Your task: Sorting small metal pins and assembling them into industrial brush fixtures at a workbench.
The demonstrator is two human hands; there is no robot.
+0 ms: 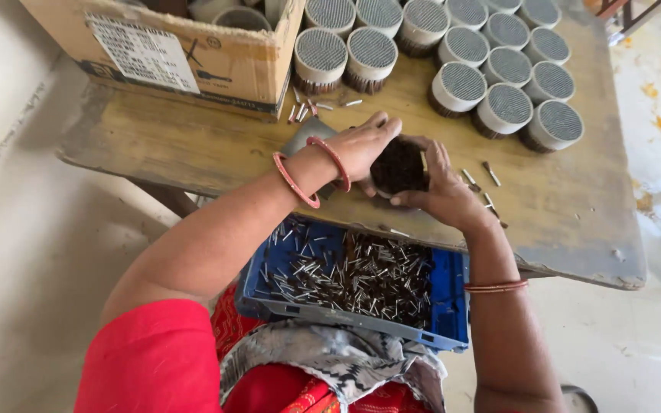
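At table centre: left hand (pixel 361 145) and right hand (pixel 441 187) clasp a dark round bundle (pixel 399 164); blue tray (pixel 453 298) at six o'clock.

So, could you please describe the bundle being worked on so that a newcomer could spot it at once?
Start at the worn wooden table, then find the blue crate of loose pins at its near edge. Just above it, both hands cup a round dark bundle; unlike the grey-topped, white-banded bundles farther back, it is held, not standing.
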